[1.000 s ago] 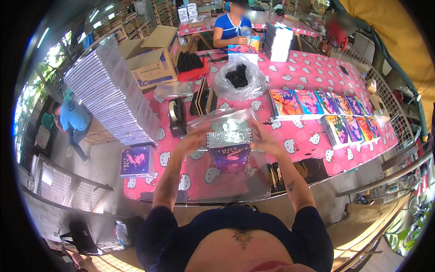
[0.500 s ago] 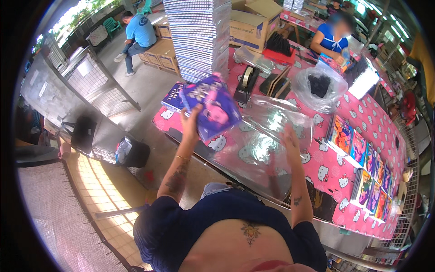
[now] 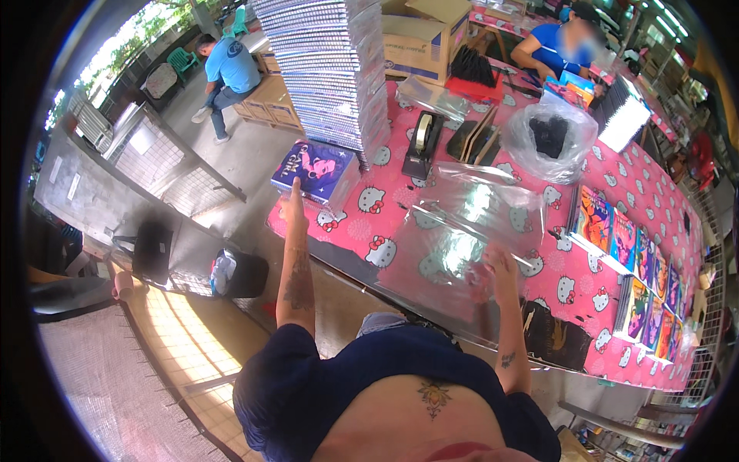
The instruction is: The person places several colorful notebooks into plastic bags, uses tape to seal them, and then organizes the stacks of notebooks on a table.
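Note:
My left hand (image 3: 292, 209) grips the near left edge of a spiral notebook with a purple illustrated cover (image 3: 314, 171), its thumb on the cover. This notebook lies on top of a low stack at the table's left corner, beside a tall pile of notebooks (image 3: 319, 69). On the right, my right hand (image 3: 502, 266) is at the near right part of some clear plastic bags (image 3: 454, 231) spread flat on the table. Its fingers are blurred and partly lost in the shiny film, so their grip is unclear.
A black tape dispenser (image 3: 423, 145), a plastic-lined bin (image 3: 548, 142) and an open carton (image 3: 419, 42) stand farther back on the pink table (image 3: 562, 289). Rows of colourful notebooks (image 3: 635, 269) lie at right. One person (image 3: 566, 46) works across the table; another (image 3: 231, 69) sits far left.
My left hand has lowered the purple notebook leftward onto the low stack. My right hand has shifted slightly down toward me, over the plastic.

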Motion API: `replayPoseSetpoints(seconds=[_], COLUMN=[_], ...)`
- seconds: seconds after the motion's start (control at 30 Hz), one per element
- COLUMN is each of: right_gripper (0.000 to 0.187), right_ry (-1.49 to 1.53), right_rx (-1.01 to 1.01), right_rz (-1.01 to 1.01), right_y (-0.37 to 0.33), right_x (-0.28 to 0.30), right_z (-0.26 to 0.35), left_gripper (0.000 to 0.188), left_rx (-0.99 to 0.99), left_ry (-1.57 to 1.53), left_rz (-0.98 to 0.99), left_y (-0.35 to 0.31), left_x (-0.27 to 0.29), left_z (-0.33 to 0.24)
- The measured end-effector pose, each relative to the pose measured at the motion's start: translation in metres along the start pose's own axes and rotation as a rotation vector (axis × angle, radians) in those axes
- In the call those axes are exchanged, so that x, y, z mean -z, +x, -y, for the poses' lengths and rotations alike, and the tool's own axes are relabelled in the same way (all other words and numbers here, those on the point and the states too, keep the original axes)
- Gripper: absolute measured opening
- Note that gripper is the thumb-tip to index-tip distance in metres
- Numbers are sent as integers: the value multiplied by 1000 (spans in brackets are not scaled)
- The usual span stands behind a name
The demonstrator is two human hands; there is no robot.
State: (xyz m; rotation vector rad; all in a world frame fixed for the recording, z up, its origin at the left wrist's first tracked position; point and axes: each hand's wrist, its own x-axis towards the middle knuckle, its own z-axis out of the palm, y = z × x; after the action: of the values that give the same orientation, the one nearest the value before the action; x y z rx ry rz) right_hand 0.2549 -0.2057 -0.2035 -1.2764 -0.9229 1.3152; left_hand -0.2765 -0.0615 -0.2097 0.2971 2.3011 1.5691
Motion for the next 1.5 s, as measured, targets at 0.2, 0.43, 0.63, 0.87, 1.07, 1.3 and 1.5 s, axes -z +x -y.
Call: replayPoseSetpoints(seconds=[0.2,0.43,0.63,0.87,1.07,1.3,1.5], right_gripper=[26,28,27,24,33,96,27], right_ry=[166,248,-56,-497,-497,-235,-518], right_rx=[-83,-2,48,203,268,-160,314], right_rz=[-198,-94,-170,-862,-1358,-1662,-1510], right_y=[-26,-24,-49,-118,-169,-257,-263], right_x=[11,-5,41,236,538,817,747], right_z=[9,7,-7,37,57,36,87], left_gripper=[40,93,92,44,36,41,72], left_rx=[231,-58,-492,-1265,-1582,-1343,-1548], left_ry=[-461,227,438,-131,-238,-156,-296], left_rz=[502,63,-623,236,1126,2110,1801], left_y=[-31,15,35,-274,-583,-894,-1034], left_x=[2,-59,-55,-79,-96,-74,-102], left_z=[-17,16,28,-84,-36,63,18])
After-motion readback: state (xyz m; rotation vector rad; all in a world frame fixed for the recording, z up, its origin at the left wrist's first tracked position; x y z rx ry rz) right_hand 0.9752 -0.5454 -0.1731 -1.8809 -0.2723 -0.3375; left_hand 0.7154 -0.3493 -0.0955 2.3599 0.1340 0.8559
